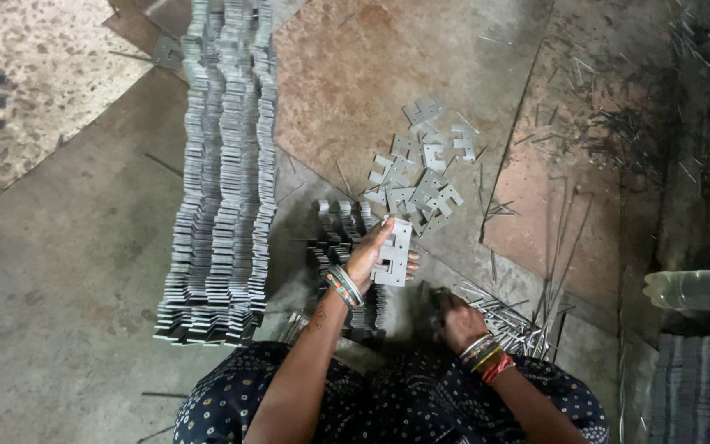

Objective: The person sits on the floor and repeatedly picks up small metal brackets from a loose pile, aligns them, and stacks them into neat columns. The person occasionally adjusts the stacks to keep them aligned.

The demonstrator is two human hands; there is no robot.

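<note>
While left hand is pinching an E-shaped steel plate over the short stack, right hand is resting curled beside thin rods; aligning looks next.

A long row of stacked grey metal plates lies on the floor, running up to the top edge. A rusty metal sheet lies flat beside it. Thin metal slivers are scattered at the right. A clear plastic bottle lies near the right edge, above another grey stack.
</note>
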